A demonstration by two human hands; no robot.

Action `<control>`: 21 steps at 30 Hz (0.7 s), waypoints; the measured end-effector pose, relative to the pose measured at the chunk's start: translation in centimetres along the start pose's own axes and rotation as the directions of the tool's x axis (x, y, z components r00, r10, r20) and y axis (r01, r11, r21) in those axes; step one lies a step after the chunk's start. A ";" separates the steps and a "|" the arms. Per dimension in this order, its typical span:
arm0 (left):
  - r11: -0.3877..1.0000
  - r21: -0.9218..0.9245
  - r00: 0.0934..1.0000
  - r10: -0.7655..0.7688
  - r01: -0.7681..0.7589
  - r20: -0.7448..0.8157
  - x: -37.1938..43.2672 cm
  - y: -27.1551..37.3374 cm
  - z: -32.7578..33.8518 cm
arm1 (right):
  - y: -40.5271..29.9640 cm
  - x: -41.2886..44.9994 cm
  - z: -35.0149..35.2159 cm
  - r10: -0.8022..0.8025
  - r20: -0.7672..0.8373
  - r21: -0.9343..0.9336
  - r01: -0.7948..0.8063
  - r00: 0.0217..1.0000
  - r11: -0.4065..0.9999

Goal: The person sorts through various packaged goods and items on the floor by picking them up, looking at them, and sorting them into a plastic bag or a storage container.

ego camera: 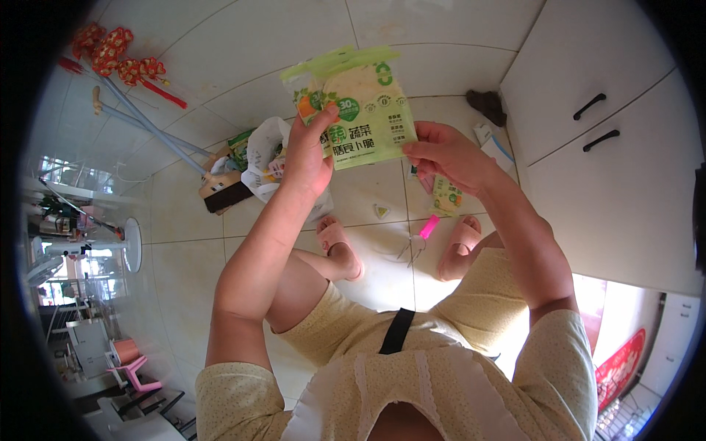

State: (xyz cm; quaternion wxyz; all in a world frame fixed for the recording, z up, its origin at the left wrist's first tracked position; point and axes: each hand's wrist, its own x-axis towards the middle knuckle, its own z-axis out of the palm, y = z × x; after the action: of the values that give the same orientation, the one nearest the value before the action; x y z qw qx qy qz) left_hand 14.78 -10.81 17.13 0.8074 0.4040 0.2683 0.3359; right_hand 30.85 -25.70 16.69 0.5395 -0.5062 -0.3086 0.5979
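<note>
Two green-and-clear snack packets are held up in front of me, one overlapping the other. The front packet bears printed writing and pictures of vegetables; most of the rear packet is hidden behind it. My left hand pinches both at their left side, thumb on top. With thumb and fingers, my right hand grips the lower right edge of the front packet. Below my right hand, a similar green packet lies on the tiled floor, partly covered by the hand.
A white plastic bag with packaged goods stands left, beside a broom. Between my slippers lie a small triangular pack and a pink-handled metal tool. A white cabinet borders the right; a dark item rests near its corner.
</note>
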 end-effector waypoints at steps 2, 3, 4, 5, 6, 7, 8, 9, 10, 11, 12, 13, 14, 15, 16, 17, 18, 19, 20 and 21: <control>1.000 -0.016 0.999 0.006 -0.005 0.032 -0.1 0.0 0.2 | 0.0 -0.1 -0.2 -0.010 -0.011 -0.083 0.009 1.000 0.996; 1.000 -0.014 1.000 0.008 -0.007 0.030 0.0 0.0 -0.1 | -0.1 -0.1 -0.1 -0.010 -0.007 -0.082 0.010 1.000 0.997; 1.000 -0.007 0.999 0.014 -0.014 0.052 0.2 0.0 -0.5 | -0.4 -0.1 0.1 -0.106 -0.143 -0.142 0.085 0.984 0.986; 1.000 -0.001 0.997 0.021 -0.021 0.074 0.3 0.0 -0.7 | -0.6 -0.2 0.2 -0.206 -0.270 -0.211 0.151 0.941 0.966; 1.000 -0.003 0.997 0.018 -0.018 0.076 0.2 -0.1 -0.5 | -0.9 -0.3 0.1 -0.204 -0.274 -0.212 0.148 0.940 0.966; 1.000 0.012 0.997 0.003 -0.004 0.071 0.0 -0.2 -0.2 | -1.2 -0.4 -0.2 -0.238 -0.318 -0.216 0.175 0.918 0.961; 1.000 0.028 0.998 -0.012 0.010 0.066 -0.2 -0.4 0.1 | -1.4 -0.4 -0.5 -0.271 -0.361 -0.221 0.201 0.892 0.954; 1.000 0.029 0.998 -0.013 0.011 0.068 -0.3 -0.6 0.2 | -1.3 -0.3 -0.6 -0.272 -0.362 -0.220 0.202 0.892 0.954; 0.999 0.034 0.995 -0.018 0.014 0.099 -0.4 -0.7 0.2 | -1.0 0.0 -0.6 -0.262 -0.359 -0.212 0.195 0.896 0.957; 0.999 0.039 0.991 -0.022 0.017 0.130 -0.4 -0.9 0.3 | -0.7 0.2 -0.7 -0.253 -0.356 -0.205 0.189 0.900 0.960; 0.999 0.040 0.991 -0.024 0.019 0.132 -0.7 -1.0 0.6 | -0.6 0.3 -0.6 -0.253 -0.358 -0.205 0.189 0.899 0.960; 0.996 0.088 0.992 -0.029 0.019 0.120 -1.1 -0.9 1.1 | -0.4 0.4 -0.4 -0.255 -0.358 -0.171 0.206 0.898 0.964; 0.990 0.136 0.994 -0.035 0.020 0.108 -1.3 -0.9 1.4 | -0.3 0.5 -0.3 -0.258 -0.358 -0.137 0.222 0.897 0.965; 0.991 0.136 0.993 -0.035 0.020 0.109 -1.4 -1.0 1.4 | -0.2 0.5 -0.4 -0.257 -0.359 -0.138 0.222 0.897 0.965; 0.991 0.130 0.988 -0.042 0.023 0.146 -1.4 -1.0 1.4 | -0.1 0.5 -0.4 -0.256 -0.360 -0.159 0.211 0.897 0.964; 0.992 0.124 0.982 -0.049 0.027 0.183 -1.4 -1.0 1.4 | 0.0 0.5 -0.5 -0.254 -0.361 -0.180 0.200 0.897 0.963; 0.992 0.125 0.982 -0.048 0.026 0.181 -1.4 -1.0 1.3 | 0.1 0.6 -0.6 -0.254 -0.359 -0.178 0.201 0.898 0.963; 0.992 0.122 0.978 -0.051 0.026 0.201 -1.4 -1.1 1.2 | 0.2 0.6 -0.7 -0.250 -0.351 -0.169 0.201 0.902 0.965; 0.992 0.120 0.974 -0.053 0.026 0.221 -1.4 -1.1 1.0 | 0.3 0.7 -0.7 -0.245 -0.343 -0.160 0.201 0.907 0.966; 0.992 0.120 0.974 -0.053 0.026 0.221 -1.5 -1.1 1.1 | 0.2 0.7 -0.7 -0.245 -0.343 -0.160 0.201 0.907 0.966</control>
State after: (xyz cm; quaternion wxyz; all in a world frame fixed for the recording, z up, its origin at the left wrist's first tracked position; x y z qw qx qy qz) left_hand 15.00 -12.96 17.01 0.8142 0.4799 0.2029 0.2561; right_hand 31.46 -25.24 16.09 0.6199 -0.6002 -0.2962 0.4095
